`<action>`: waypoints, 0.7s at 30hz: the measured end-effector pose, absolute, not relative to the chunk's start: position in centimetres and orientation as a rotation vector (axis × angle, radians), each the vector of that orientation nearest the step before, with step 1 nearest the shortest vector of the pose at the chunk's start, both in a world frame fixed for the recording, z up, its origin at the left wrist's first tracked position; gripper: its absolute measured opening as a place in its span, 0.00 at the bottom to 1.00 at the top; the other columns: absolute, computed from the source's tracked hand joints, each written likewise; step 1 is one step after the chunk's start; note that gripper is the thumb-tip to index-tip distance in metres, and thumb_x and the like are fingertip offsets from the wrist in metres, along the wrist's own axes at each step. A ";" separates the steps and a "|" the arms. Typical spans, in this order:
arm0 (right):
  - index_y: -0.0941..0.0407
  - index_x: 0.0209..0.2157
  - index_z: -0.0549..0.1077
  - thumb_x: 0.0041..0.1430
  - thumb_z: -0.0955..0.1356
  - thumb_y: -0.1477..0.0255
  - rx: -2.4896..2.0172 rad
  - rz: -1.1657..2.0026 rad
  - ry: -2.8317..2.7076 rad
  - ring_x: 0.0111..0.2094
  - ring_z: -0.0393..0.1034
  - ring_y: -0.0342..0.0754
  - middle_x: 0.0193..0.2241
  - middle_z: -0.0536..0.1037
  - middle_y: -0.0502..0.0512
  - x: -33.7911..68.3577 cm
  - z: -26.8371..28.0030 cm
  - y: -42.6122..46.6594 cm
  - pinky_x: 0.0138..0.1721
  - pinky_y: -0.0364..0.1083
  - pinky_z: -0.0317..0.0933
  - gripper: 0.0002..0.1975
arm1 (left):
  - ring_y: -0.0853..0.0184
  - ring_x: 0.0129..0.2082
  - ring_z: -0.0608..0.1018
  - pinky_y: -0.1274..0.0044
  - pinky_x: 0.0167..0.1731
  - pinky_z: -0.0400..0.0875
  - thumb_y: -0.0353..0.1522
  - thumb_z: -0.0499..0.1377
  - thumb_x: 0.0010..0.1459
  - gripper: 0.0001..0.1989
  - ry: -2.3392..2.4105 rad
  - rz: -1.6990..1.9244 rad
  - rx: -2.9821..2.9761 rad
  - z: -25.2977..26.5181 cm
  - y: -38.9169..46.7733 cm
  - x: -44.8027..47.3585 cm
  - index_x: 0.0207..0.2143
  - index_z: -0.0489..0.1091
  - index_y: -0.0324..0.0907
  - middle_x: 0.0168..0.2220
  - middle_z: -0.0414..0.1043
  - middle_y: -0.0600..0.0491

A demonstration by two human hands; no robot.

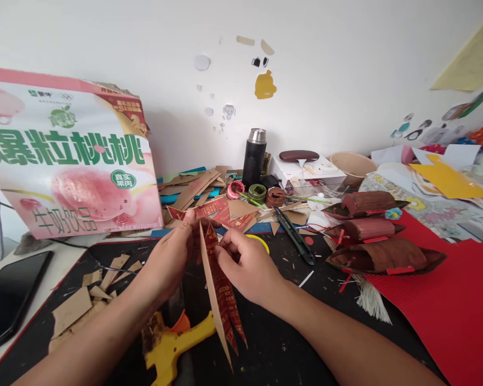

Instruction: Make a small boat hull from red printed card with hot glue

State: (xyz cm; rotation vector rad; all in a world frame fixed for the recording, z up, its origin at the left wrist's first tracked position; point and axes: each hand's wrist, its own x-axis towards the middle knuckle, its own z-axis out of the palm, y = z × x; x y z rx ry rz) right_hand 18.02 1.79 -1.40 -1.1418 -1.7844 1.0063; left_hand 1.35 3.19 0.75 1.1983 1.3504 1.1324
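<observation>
Between my hands is a folded piece of cardboard [219,287], plain brown on one side and red with gold print on the other, its pointed ends hanging down. My left hand [176,252] is closed around its upper left edge, thumb up on the far end. With fingers bent, my right hand [247,262] pinches the red printed side near the top. Under the cardboard lies a yellow glue gun [173,346] on the black mat. Three finished brown cardboard boats [390,256] stand off to the right.
A green utility knife [293,236] lies beyond my right hand. Cardboard scraps [72,308] are at left, near a phone [14,295]. A large drink box [68,161] stands behind. Paint jars [257,194], a black thermos [255,155] and red corrugated sheet [451,289] lie around.
</observation>
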 end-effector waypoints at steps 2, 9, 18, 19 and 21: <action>0.54 0.33 0.68 0.67 0.66 0.72 -1.138 1.012 -1.786 0.25 0.65 0.43 0.24 0.72 0.45 18.0 -1.4 1.8 0.28 0.42 0.54 0.06 | 0.62 0.26 0.78 0.72 0.26 0.74 0.50 0.66 0.57 0.22 1.239 1.129 1.001 1.1 3.5 1.2 0.39 0.80 0.39 0.31 0.81 0.49; 0.53 0.33 0.67 0.67 0.66 0.71 -1.112 1.012 -1.789 0.25 0.63 0.42 0.24 0.71 0.44 18.0 -1.6 1.7 0.27 0.42 0.53 0.06 | 0.71 0.22 0.71 0.81 0.20 0.64 0.40 0.77 0.47 0.16 1.045 1.130 0.791 1.7 4.1 0.5 0.32 0.81 0.39 0.26 0.76 0.54; 0.53 0.32 0.65 0.67 0.66 0.71 -1.073 1.059 -1.806 0.26 0.64 0.43 0.25 0.71 0.45 17.9 -1.7 1.8 0.28 0.42 0.52 0.08 | 0.73 0.22 0.72 0.82 0.23 0.68 0.41 0.81 0.39 0.21 1.006 1.049 0.818 1.9 4.2 0.5 0.28 0.80 0.37 0.23 0.75 0.54; 0.53 0.32 0.65 0.67 0.66 0.71 -1.073 1.067 -1.808 0.26 0.65 0.43 0.25 0.71 0.45 17.9 -1.7 1.8 0.28 0.42 0.53 0.08 | 0.73 0.22 0.72 0.82 0.23 0.69 0.41 0.81 0.39 0.20 1.005 1.053 0.810 1.8 4.2 0.5 0.28 0.80 0.37 0.23 0.75 0.54; 0.53 0.32 0.66 0.67 0.66 0.71 -1.077 1.080 -1.808 0.27 0.65 0.43 0.25 0.72 0.45 17.9 -1.7 1.7 0.28 0.43 0.53 0.07 | 0.73 0.22 0.73 0.82 0.24 0.70 0.40 0.81 0.39 0.20 1.004 1.065 0.800 1.6 4.2 0.4 0.28 0.80 0.37 0.24 0.76 0.54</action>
